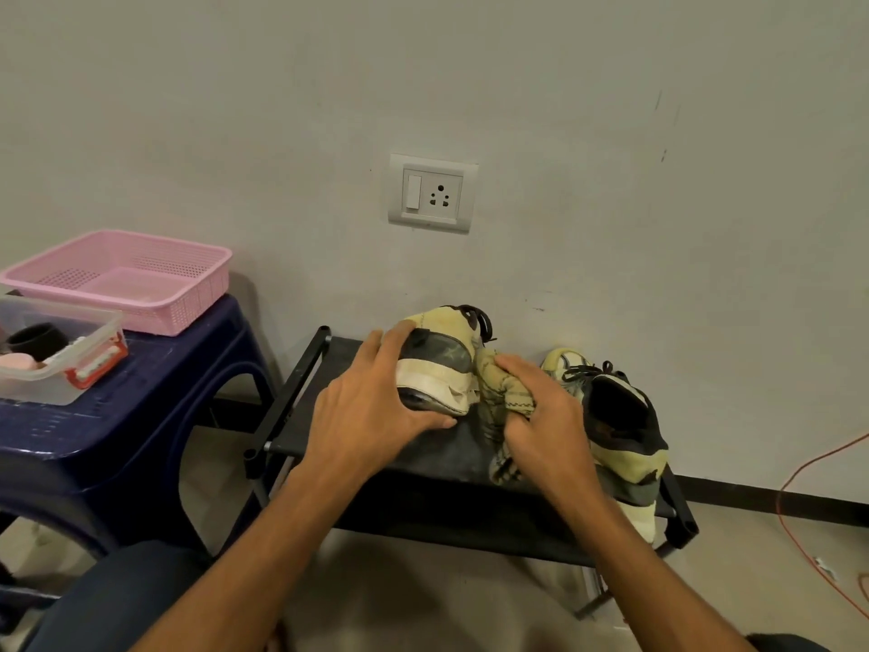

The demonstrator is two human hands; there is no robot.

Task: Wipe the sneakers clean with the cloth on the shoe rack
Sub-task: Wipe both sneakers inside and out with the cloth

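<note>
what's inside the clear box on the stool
Inside the clear box: a black cup-like thing and something pink. The frame edge cuts off the rest.

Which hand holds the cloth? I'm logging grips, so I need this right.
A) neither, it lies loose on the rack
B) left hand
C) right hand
C: the right hand grips the cloth against the sneaker, which the left hand steadies by its heel.
</note>
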